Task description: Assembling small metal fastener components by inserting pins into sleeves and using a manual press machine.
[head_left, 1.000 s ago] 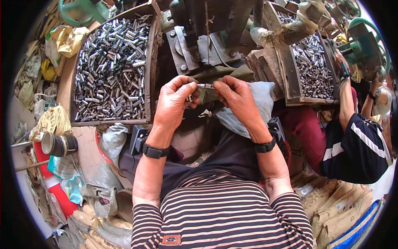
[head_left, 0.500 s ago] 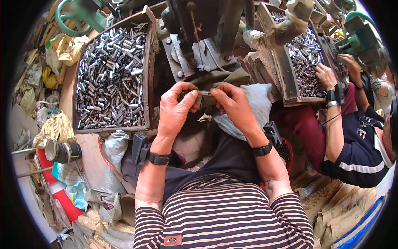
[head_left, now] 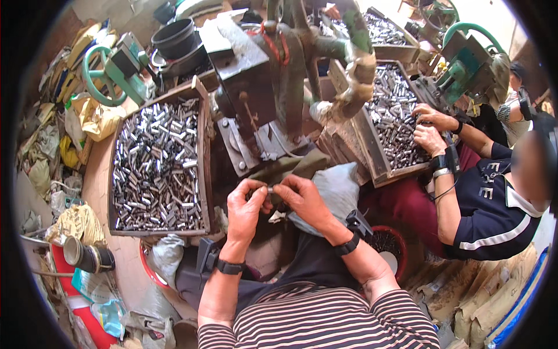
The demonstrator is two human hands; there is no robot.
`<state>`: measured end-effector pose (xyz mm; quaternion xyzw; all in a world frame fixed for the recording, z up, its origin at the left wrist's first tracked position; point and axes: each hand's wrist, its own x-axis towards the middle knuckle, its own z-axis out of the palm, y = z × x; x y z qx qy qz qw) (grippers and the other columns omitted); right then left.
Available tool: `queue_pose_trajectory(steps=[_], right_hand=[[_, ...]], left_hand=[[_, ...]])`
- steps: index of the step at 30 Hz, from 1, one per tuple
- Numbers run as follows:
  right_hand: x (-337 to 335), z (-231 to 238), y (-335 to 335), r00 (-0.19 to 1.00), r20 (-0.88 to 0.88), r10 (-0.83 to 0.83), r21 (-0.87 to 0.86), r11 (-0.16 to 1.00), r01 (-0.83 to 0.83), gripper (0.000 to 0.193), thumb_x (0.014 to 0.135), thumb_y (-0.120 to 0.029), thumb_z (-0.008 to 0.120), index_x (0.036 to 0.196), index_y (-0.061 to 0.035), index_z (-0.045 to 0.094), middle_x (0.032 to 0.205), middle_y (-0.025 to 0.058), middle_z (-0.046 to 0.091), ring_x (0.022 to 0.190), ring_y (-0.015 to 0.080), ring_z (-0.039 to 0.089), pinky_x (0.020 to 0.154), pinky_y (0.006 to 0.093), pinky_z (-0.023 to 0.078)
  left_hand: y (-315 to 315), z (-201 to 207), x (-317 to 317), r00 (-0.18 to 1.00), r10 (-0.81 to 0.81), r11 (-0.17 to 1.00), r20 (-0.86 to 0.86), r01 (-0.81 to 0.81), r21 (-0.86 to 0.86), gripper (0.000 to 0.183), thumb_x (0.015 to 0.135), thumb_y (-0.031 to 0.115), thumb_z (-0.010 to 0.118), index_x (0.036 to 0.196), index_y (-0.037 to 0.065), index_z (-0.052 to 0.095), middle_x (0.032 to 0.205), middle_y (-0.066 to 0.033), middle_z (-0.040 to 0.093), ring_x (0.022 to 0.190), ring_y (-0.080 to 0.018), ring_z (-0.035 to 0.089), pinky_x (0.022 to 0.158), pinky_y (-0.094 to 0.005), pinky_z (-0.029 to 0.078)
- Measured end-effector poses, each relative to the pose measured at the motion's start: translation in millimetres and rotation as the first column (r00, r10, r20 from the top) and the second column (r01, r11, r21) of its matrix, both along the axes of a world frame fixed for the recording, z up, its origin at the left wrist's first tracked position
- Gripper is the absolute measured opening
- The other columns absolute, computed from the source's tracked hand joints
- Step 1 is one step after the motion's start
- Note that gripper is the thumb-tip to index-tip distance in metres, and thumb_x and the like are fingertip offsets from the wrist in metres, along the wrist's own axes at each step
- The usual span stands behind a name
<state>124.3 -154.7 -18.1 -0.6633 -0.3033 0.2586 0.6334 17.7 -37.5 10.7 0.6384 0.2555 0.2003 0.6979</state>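
At my left stands a wooden box (head_left: 204, 166) with many metal tubes (head_left: 157, 168) inside. Next, my left hand (head_left: 243, 214) has thumb and finger pinched on one small tube (head_left: 269, 190), which is between my two hands, mostly hidden. My right hand (head_left: 305, 203) pinches it also. Further right lie a pale bag (head_left: 337, 191) and a second box (head_left: 370, 148), where a co-worker's hand (head_left: 430, 141) is.

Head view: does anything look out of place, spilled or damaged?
Ragged wrapping covers part of the machine's bent arm, looking worn or makeshift. A crumpled scrap, seemingly stray, shows below the left hand and right hand, which pinch a metal piece.
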Motion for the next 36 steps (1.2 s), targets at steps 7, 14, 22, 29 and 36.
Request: queue_pose_trajectory(steps=[7,14,22,29,36], right_hand=[[15,5,-10,0.845,-0.417,0.335,0.103,0.941,-0.322,0.024,0.093,-0.025,0.059,0.08,-0.0057,0.057,0.064,-0.0037,0.048,0.056,0.0042,0.041,0.049,0.0208,0.032],[20,7,-5,0.777,-0.48,0.407,0.159,0.911,-0.379,0.022,0.094,-0.025,0.059,0.083,-0.0053,0.058,0.065,-0.0036,0.048,0.056,0.0043,0.041,0.048,0.0206,0.031],[14,2,5,0.802,-0.522,0.292,0.105,0.954,-0.279,0.027,0.095,-0.028,0.057,0.081,-0.0055,0.058,0.065,-0.0034,0.051,0.058,0.0048,0.045,0.05,0.0209,0.035],[12,-5,0,0.91,-0.128,0.393,-0.009,0.918,-0.398,0.026,0.094,-0.024,0.058,0.077,-0.0034,0.058,0.061,-0.0053,0.043,0.059,0.0035,0.039,0.05,0.0247,0.034],[16,14,-7,0.778,-0.366,0.511,0.021,0.84,-0.542,0.028,0.096,-0.029,0.054,0.078,-0.0073,0.056,0.065,-0.0052,0.05,0.058,0.0033,0.043,0.051,0.021,0.035]], left_hand=[[17,-8,-15,0.944,-0.25,0.79,0.216,0.328,-0.518,0.016,0.089,0.013,0.064,0.099,0.004,0.055,0.081,-0.0058,0.06,0.065,-0.0143,0.059,0.056,-0.0255,0.049],[19,-3,-12,0.927,-0.265,0.715,0.267,0.375,-0.59,0.018,0.089,0.014,0.064,0.1,0.005,0.053,0.08,-0.0064,0.06,0.064,-0.0155,0.059,0.056,-0.0252,0.049],[25,-14,-9,0.977,-0.1,0.854,0.187,0.181,-0.488,0.01,0.091,0.01,0.061,0.094,0.003,0.055,0.076,-0.0066,0.061,0.062,-0.0133,0.059,0.054,-0.025,0.049],[23,-12,-23,0.969,-0.199,0.871,0.149,0.244,-0.427,0.015,0.089,0.016,0.064,0.091,0.006,0.053,0.075,-0.0053,0.059,0.061,-0.014,0.058,0.051,-0.0245,0.045],[18,-6,-26,0.928,-0.286,0.735,0.238,0.372,-0.567,0.019,0.091,0.019,0.063,0.096,0.006,0.05,0.076,-0.0056,0.058,0.06,-0.0143,0.057,0.051,-0.0247,0.045]])
